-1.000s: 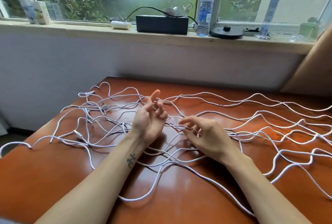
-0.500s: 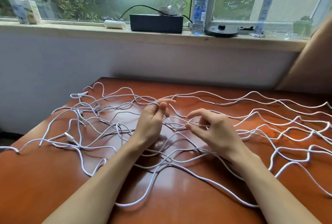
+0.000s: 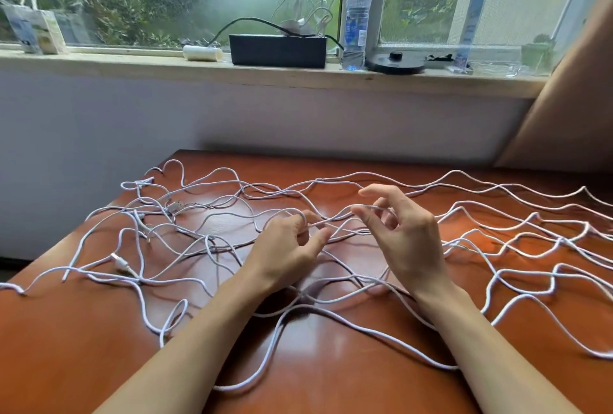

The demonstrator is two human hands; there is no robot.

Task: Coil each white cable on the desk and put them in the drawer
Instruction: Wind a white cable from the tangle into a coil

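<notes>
Several long white cables (image 3: 517, 227) lie tangled in loose waves across the red-brown desk (image 3: 83, 347). My left hand (image 3: 285, 251) hovers over the middle of the tangle with its fingers curled and one white cable strand (image 3: 331, 221) looped round the index finger. That strand runs to my right hand (image 3: 408, 241), which holds it at the thumb tip with curved fingers, the index finger raised. A white plug end (image 3: 121, 262) rests at the left of the tangle. No drawer is in view.
A windowsill behind the desk carries a black box (image 3: 278, 49) with chargers, a water bottle (image 3: 356, 20), a black round lid (image 3: 394, 63), a white tube (image 3: 202, 52) and cartons (image 3: 36, 32). A tan panel (image 3: 570, 108) rises at the right. Cables run off both desk sides.
Both hands rose slightly and moved right. The left hand turned palm-down and hooked a strand on its index finger; the right hand lifted the same strand, pulling it taut between them.
</notes>
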